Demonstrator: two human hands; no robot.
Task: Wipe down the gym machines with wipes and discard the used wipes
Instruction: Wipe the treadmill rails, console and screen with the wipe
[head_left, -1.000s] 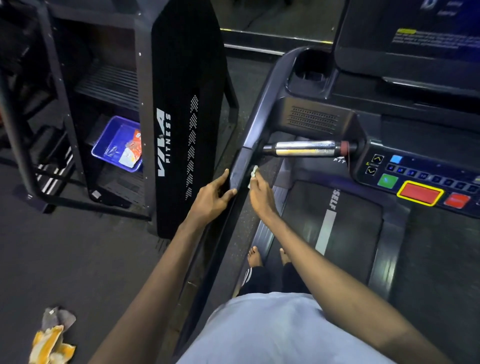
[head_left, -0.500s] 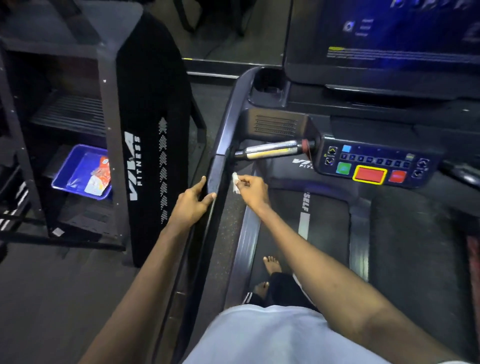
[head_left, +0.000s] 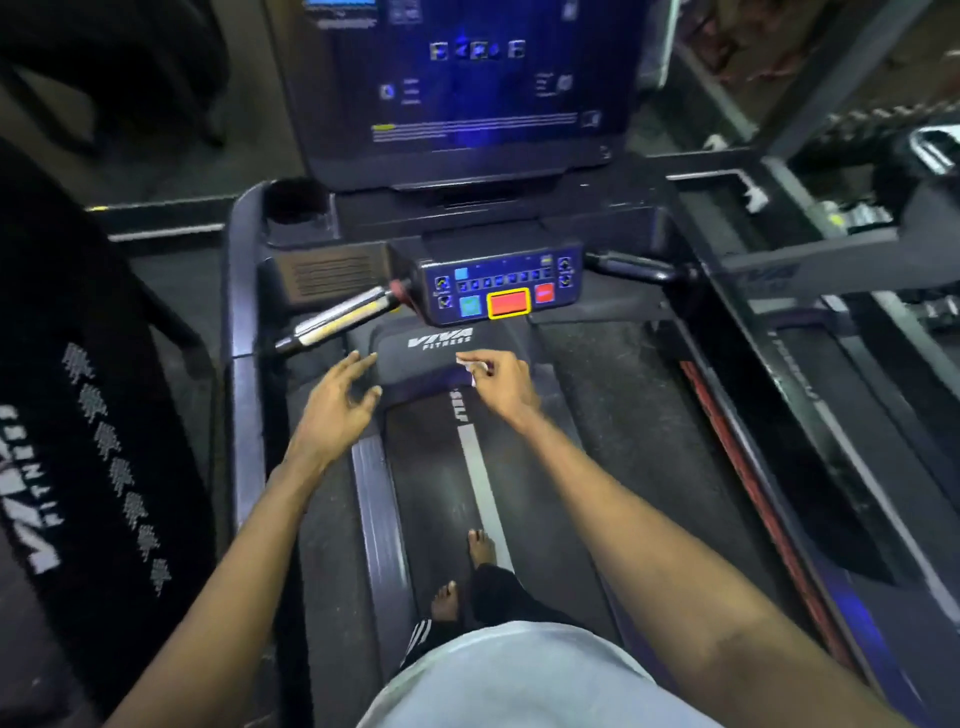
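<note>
Standing barefoot on the treadmill belt (head_left: 431, 493), well short of the control panel (head_left: 501, 291), one foot (head_left: 483, 551) set ahead of the other. Wearing a pale shirt (head_left: 519, 680), seen nearest of all. Reaching both bare arms forward toward the control panel.

Holding the left hand (head_left: 337, 405) below and to the left of the control panel, fingers spread and slightly bent, gripping nothing (unable to confirm contact with the surface beneath).

Pinching a small white wipe (head_left: 470, 364) between thumb and fingertips of the right hand (head_left: 506, 382), directly below the control panel. Holding that wipe at the near edge of the dark motor cover (head_left: 415, 358), lettered VIVA FITNESS, just under the control panel; unable to tell whether touching it or just above it.

Noting a silver grip bar (head_left: 340, 319) projecting down and left from the control panel's left side. Noting a red button with a yellow border (head_left: 509, 302) on the control panel's face, with a green button (head_left: 470, 305) just left of it.

Noting a cup holder (head_left: 296, 208) beyond and left of the control panel. Noting a lit blue screen (head_left: 457, 88) rising directly behind the control panel, its text too blurred to read. Noting a black shrouded machine (head_left: 78, 441) far to the left of the control panel, likewise lettered.
</note>
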